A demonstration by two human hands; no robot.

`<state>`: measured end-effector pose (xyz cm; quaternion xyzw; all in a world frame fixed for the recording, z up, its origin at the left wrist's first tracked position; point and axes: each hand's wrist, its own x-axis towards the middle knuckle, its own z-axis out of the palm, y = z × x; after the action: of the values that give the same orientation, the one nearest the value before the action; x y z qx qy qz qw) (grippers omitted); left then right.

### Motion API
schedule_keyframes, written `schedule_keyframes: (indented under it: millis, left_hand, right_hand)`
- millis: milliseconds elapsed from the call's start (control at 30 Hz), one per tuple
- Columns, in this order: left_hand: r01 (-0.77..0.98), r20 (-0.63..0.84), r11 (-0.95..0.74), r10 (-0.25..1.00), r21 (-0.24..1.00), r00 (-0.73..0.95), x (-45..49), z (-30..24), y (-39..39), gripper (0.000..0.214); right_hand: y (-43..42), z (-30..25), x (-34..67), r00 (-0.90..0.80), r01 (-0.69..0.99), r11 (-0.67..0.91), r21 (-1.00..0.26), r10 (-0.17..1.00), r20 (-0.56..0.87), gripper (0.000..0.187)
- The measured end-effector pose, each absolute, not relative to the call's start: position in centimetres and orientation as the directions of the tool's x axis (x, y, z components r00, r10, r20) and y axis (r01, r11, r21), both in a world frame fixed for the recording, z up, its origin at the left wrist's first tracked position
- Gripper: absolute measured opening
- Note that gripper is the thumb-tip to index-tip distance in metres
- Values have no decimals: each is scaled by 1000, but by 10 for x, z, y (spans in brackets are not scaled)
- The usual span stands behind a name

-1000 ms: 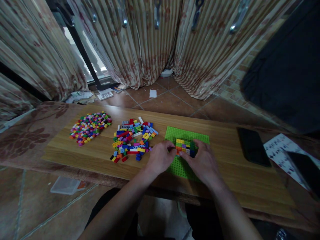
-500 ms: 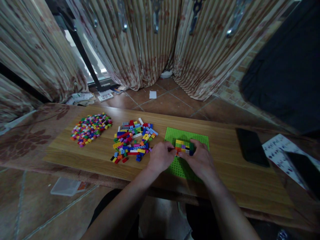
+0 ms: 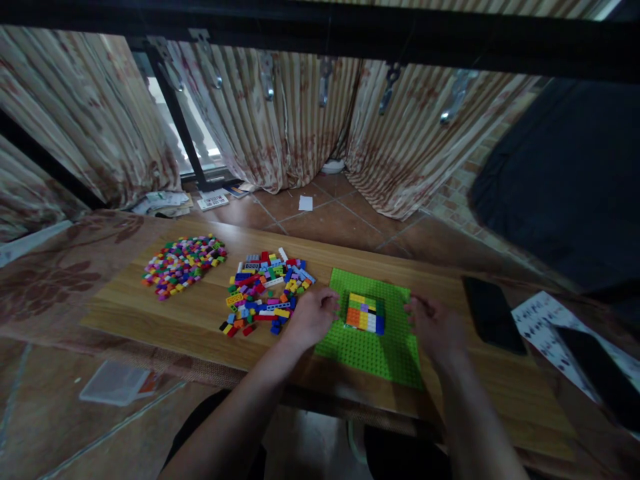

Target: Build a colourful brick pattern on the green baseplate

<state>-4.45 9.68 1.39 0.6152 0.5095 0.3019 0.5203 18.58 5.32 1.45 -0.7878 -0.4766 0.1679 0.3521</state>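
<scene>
A block of toy bricks (image 3: 365, 314) in green, yellow, orange, white, blue and purple sits on a green studded baseplate (image 3: 373, 357). Just left of the block, my left hand (image 3: 311, 317) hovers by the plate's left edge, fingers loosely curled and apart, with nothing visible in them. My right hand (image 3: 437, 328) is over the plate's right edge, its fingers bent and parted, clear of the block. Nothing shows in that hand either.
Loose mixed bricks (image 3: 270, 283) lie left of the baseplate, with a pile of small bricks (image 3: 185, 263) farther left. A black tablet-like slab (image 3: 493, 313) rests on the wooden board's right end. A printed sheet (image 3: 537, 320) and a dark phone-like object (image 3: 600, 373) lie beyond it.
Both hands have come off the brick block and moved apart, the left one to the left, the right one to the right. The whole block now shows. The view has tilted up slightly.
</scene>
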Motion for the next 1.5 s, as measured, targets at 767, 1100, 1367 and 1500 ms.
schedule_keyframes:
  millis: [767,1100,1367,1500]
  left_hand:
    - [418,87,-202,957,886,276,-51,20,88,27]
    - [419,108,-201,966,886,236,-65,35,85,25]
    - [387,140,-216,967,897,215,-76,40,87,26]
    - [394,152,-219,969,893,195,-82,44,88,24]
  right_hand:
    - [51,14,112,77,945,41,-324,936,343,58]
    - [47,-14,88,-58,995,69,-66,987,151,75]
    - [45,-14,92,-51,996,65,-63,978,201,82]
    - [43,-15,92,-68,995,81,-57,978,196,87]
